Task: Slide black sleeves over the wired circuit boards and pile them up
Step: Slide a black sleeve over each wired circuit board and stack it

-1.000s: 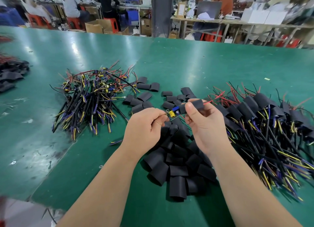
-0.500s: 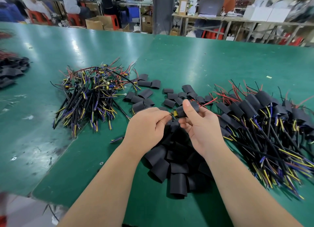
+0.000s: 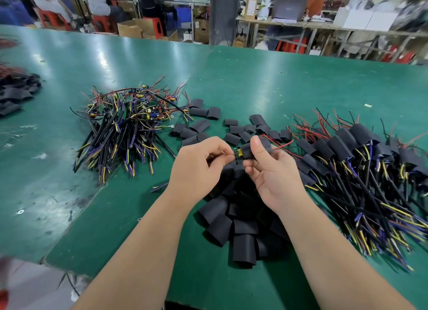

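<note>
My left hand [image 3: 199, 165] pinches the near end of a small wired circuit board [image 3: 238, 152], whose yellow part shows between my hands. My right hand [image 3: 271, 170] grips a black sleeve [image 3: 247, 151] that covers most of the board, thumb on top; red wires stick out to the right. Under my hands lies a heap of loose black sleeves [image 3: 240, 226]. A pile of bare wired boards [image 3: 125, 122] lies to the left. A pile of sleeved boards [image 3: 361, 161] lies to the right.
The green table [image 3: 254, 82] carries more scattered sleeves [image 3: 199, 111] behind my hands. Another dark heap of sleeves [image 3: 14, 92] sits at the far left edge. The table's near edge [image 3: 69, 261] is at lower left. People and benches stand beyond the table.
The sleeve has slid further over the board, so less of the board shows. Both hands have stayed close together above the sleeve heap.
</note>
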A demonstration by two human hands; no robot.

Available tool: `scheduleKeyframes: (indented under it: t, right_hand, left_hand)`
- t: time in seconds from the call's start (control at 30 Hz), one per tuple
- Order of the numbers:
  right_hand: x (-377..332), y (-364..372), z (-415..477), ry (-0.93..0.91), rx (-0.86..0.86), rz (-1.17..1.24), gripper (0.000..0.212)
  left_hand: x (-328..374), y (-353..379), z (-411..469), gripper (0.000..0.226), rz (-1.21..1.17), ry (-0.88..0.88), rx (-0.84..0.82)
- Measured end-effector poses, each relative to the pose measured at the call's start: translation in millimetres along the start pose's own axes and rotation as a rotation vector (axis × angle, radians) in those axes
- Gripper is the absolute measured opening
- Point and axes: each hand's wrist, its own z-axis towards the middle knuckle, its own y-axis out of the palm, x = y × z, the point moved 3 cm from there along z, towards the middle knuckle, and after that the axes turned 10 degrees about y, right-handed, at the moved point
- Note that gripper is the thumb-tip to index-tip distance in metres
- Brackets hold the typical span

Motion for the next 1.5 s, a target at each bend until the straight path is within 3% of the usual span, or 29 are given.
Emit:
scheduleKeyframes:
  t: [0.13, 0.43, 0.83, 1.03, 1.2, 1.37, 1.5]
  right_hand:
    - [-1, 3, -2, -0.051, -0.021, -0.098, 0.028]
    - [-3, 5, -4, -0.07, -0.137, -0.053, 0.024]
    - [0, 3, -3, 0.077, -0.238, 0.072, 0.015]
    - [-1, 2, -2, 0.084, -0.252, 0.005, 0.027]
    - [3, 5, -3, 0.073, -0.21, -0.116, 0.031]
    - [-4, 9, -6, 0.035, -0.149, 0.026, 0.023]
    - [-42, -1, -10, -0.033, -0.075, 0.359, 0.011]
  left_hand:
    - [0, -2, 1, 0.006, 0.0, 0.031, 0.041]
    - [0, -3, 4, 0.03, -0.175, -0.091, 0.043]
    - [-2, -1, 5, 0.02, -0.335, -0.179, -0.016]
    - [-8, -3, 5, 0.019, -0.414, -0.23, -0.06]
    - [-12, 1, 2, 0.026, -0.225, -0.218, -0.079]
    - [-11, -3, 2, 0.029, -0.195, -0.196, 0.025]
    - [-15, -12, 1, 0.025, -0.18, -0.279, 0.192]
